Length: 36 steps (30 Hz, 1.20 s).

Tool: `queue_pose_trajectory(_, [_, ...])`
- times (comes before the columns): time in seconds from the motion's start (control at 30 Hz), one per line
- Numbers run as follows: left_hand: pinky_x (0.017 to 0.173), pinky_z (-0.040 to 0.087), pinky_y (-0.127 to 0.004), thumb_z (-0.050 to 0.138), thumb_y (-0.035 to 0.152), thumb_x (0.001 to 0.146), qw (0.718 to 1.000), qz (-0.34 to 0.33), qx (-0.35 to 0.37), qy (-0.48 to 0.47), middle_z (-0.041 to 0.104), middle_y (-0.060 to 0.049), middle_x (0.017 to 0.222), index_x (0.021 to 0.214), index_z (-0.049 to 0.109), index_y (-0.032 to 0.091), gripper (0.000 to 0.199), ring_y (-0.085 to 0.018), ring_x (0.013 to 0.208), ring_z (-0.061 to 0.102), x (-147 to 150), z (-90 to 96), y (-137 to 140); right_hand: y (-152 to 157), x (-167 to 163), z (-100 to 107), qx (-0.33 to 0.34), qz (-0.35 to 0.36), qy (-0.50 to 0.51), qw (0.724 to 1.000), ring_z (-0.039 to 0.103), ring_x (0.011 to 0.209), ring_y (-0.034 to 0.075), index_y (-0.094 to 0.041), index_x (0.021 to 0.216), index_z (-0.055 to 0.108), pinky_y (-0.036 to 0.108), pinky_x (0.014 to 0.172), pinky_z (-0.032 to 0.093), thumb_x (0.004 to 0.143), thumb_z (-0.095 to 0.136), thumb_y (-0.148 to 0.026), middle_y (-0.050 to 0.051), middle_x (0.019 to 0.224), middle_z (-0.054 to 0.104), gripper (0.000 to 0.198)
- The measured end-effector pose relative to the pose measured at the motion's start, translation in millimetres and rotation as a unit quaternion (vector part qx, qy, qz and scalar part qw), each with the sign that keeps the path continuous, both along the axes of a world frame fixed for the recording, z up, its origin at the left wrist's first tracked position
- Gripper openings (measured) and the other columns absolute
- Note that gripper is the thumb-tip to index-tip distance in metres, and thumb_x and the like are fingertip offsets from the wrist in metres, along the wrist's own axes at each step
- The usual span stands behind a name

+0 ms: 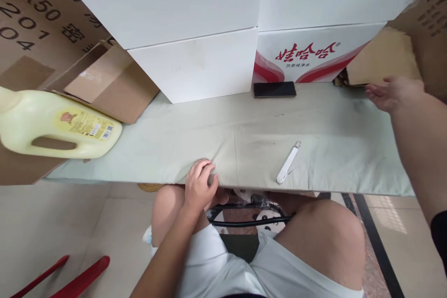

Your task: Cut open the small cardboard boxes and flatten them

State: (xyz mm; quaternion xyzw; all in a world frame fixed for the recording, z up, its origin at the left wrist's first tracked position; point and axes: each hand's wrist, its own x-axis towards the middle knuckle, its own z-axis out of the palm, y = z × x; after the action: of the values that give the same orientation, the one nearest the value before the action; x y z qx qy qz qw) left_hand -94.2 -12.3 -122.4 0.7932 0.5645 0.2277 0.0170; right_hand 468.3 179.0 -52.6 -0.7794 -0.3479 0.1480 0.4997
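Observation:
My left hand (200,184) rests on the near edge of the cloth-covered table (223,135). Its fingers are loosely bent, with a gap at the thumb and no object visible in them. At the far right, my right hand (394,93) is held in front of an open cardboard box (382,58), fingers partly stretched and nothing seen in them. Whether it touches the box I cannot tell. Between the hands lies a slim white-handled tool (288,163) with a small metal tip; its exact kind is unclear. A dark phone (274,89) lies farther back.
White cartons (195,65) form a wall along the back, one with red lettering (307,53). On the left are a pale yellow jug (87,142) and an open brown box (118,84). Dark thread bits dot the cloth. Below the edge are my knees and a black metal bar (247,223).

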Motion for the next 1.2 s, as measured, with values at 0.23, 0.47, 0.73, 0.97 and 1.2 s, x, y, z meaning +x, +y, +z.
queue_pose_trajectory(0.23, [0.098, 0.054, -0.043, 0.058, 0.018, 0.089, 1.0, 0.001, -0.001, -0.01, 0.07, -0.011, 0.116, 0.106, 0.068, 0.018, 0.019, -0.029, 0.112, 0.065, 1, -0.4, 0, -36, -67, 2, -0.067, -0.04, 0.181, 0.98, 0.069, 0.085, 0.014, -0.022, 0.083, 0.041, 0.037, 0.074, 0.052, 0.089, 0.029, -0.006, 0.021, 0.109, 0.064, 0.021])
queue_pose_trajectory(0.47, [0.098, 0.055, -0.042, 0.058, 0.017, 0.087, 0.999, 0.013, -0.027, -0.039, 0.07, -0.011, 0.116, 0.103, 0.068, 0.02, 0.019, -0.029, 0.113, 0.065, 5, 0.8, 0, -97, -198, -12, -0.038, 0.122, 0.057, 0.99, 0.064, 0.118, 0.023, -0.02, 0.106, 0.053, 0.048, 0.108, 0.045, 0.087, 0.047, -0.029, 0.015, 0.121, 0.068, 0.021])
queue_pose_trajectory(0.73, [0.106, 0.056, -0.045, 0.058, 0.014, 0.086, 0.99, 0.001, -0.101, -0.102, 0.07, -0.011, 0.117, 0.108, 0.068, 0.018, 0.024, -0.027, 0.117, 0.065, 3, 10.4, 1, -152, -379, -50, -0.046, 0.457, -0.213, 0.862, 0.046, 0.145, 0.034, -0.017, 0.136, 0.06, 0.052, 0.12, 0.037, 0.096, 0.045, -0.035, 0.014, 0.15, 0.057, 0.047])
queue_pose_trajectory(0.97, [0.1, 0.061, -0.036, 0.051, 0.012, 0.087, 0.966, 0.028, -0.164, -0.198, 0.072, -0.011, 0.129, 0.132, 0.059, 0.019, 0.046, -0.021, 0.118, 0.07, -32, 19.2, 13, -165, -397, -66, -0.068, 0.47, -0.383, 0.792, 0.043, 0.148, 0.036, -0.021, 0.139, 0.062, 0.054, 0.12, 0.034, 0.101, 0.042, -0.036, 0.01, 0.158, 0.051, 0.046])
queue_pose_trajectory(1.2, [0.125, 0.038, -0.041, 0.052, 0.013, 0.088, 0.981, 0.178, -0.061, -0.038, 0.061, -0.012, 0.138, 0.129, 0.061, 0.014, 0.041, -0.025, 0.139, 0.053, -114, 108.0, 104, -167, -397, -68, -0.066, 0.46, -0.395, 0.793, 0.044, 0.146, 0.036, -0.02, 0.138, 0.063, 0.054, 0.119, 0.035, 0.1, 0.043, -0.036, 0.01, 0.156, 0.053, 0.046])
